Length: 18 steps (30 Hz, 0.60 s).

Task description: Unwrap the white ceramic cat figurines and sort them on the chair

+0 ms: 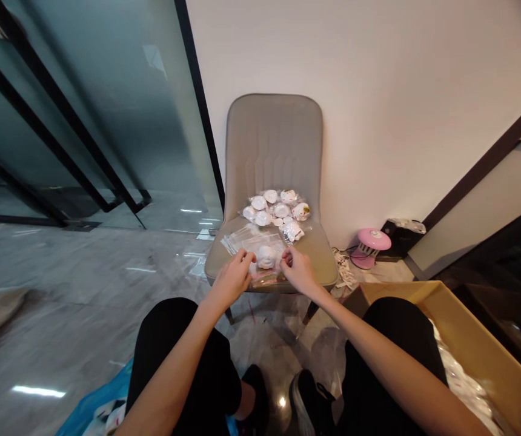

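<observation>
A small white rounded item [266, 257] in clear plastic lies at the front of the grey chair's seat [321, 254]. At its left edge, my left hand [235, 272] has its fingers closed on the clear plastic bag [265, 277]. From the other side, my right hand [297, 269] pinches the bag's right edge. Just behind is a flat stack of clear plastic bags [237, 238]. Farther back on the seat sits a cluster of wrapped white items [281, 209], some with coloured prints. What the white items are is too small to tell.
To my right stands an open cardboard box [492, 330] with wrapped white items inside. A blue bag [101, 399] lies by my left leg. Near the wall are a pink device [369, 245] and a black box [401, 236]. A glass door [106, 109] is at left.
</observation>
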Each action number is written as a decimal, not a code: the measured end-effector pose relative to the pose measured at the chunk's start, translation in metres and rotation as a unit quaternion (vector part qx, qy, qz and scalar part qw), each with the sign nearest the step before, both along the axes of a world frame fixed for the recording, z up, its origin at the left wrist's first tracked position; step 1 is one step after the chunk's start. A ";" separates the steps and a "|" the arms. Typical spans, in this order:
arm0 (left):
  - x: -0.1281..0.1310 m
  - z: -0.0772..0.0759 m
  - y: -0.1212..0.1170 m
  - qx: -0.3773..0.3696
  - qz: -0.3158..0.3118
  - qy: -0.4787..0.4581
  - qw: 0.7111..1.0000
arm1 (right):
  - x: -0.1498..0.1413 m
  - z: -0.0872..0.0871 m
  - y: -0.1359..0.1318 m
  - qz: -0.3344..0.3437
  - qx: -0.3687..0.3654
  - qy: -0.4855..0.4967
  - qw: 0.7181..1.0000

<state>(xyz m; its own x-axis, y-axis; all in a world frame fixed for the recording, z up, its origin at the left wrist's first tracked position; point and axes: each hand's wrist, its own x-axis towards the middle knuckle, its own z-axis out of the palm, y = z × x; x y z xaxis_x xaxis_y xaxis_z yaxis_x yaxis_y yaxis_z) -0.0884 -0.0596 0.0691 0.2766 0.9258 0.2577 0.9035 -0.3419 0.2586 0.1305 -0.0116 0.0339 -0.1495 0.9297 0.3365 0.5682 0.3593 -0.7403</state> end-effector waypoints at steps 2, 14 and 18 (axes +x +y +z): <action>-0.005 0.005 -0.002 0.019 -0.064 -0.036 0.997 | -0.001 0.000 -0.002 0.016 0.014 0.007 1.000; 0.029 -0.013 -0.023 0.092 -0.067 0.053 0.992 | -0.001 -0.002 0.000 -0.011 -0.007 0.017 1.000; 0.033 -0.022 -0.021 0.121 -0.053 0.057 0.990 | 0.001 -0.004 0.006 -0.027 0.001 0.018 0.999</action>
